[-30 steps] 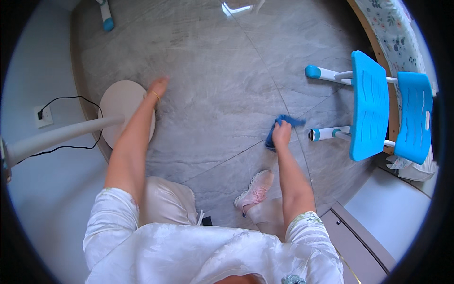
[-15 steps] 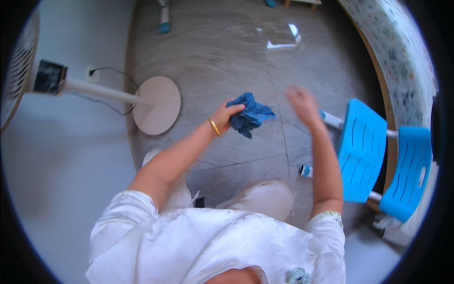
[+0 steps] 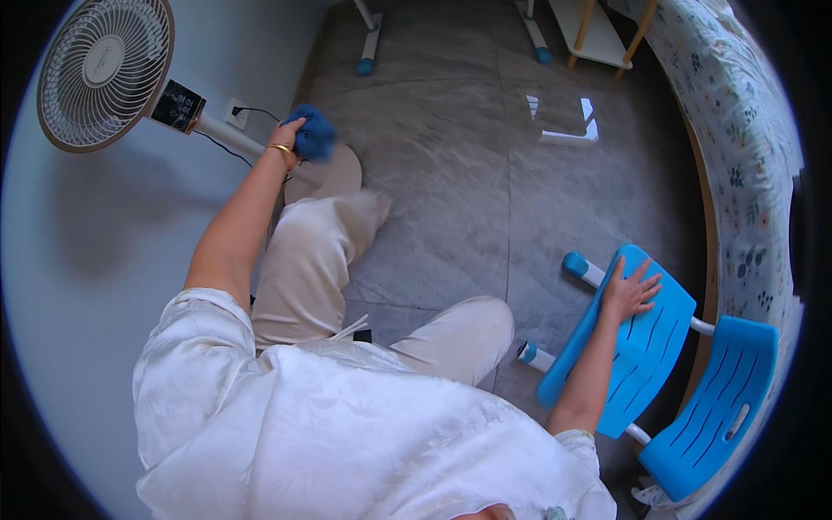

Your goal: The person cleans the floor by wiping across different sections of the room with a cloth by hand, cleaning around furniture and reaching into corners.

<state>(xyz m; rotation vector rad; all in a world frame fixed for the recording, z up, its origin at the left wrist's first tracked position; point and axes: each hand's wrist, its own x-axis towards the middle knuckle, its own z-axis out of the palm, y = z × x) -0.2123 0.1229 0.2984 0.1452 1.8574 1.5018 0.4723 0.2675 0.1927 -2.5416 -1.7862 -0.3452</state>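
Observation:
My left hand (image 3: 288, 139) is closed on a crumpled blue cloth (image 3: 313, 134), held in front of the pole of a standing fan (image 3: 105, 73) at the left. The cloth looks slightly smeared by motion. A gold bangle (image 3: 282, 148) circles my left wrist. On the right, my right hand (image 3: 631, 295) lies flat with fingers spread on the slotted seat of a blue plastic chair (image 3: 646, 347). The chair's backrest (image 3: 715, 407), with an oval handle hole, is at its far right.
The fan's round beige base (image 3: 342, 173) stands by the wall, its black cord (image 3: 224, 143) running to a socket. A bed with a flower-patterned cover (image 3: 741, 156) lines the right side. White legs with blue feet (image 3: 368, 48) and a low shelf (image 3: 594, 35) stand at the back.
My left hand has carried the cloth left to the fan pole. My right hand has come down onto the chair seat. The whole view has shifted, bringing the fan head into sight.

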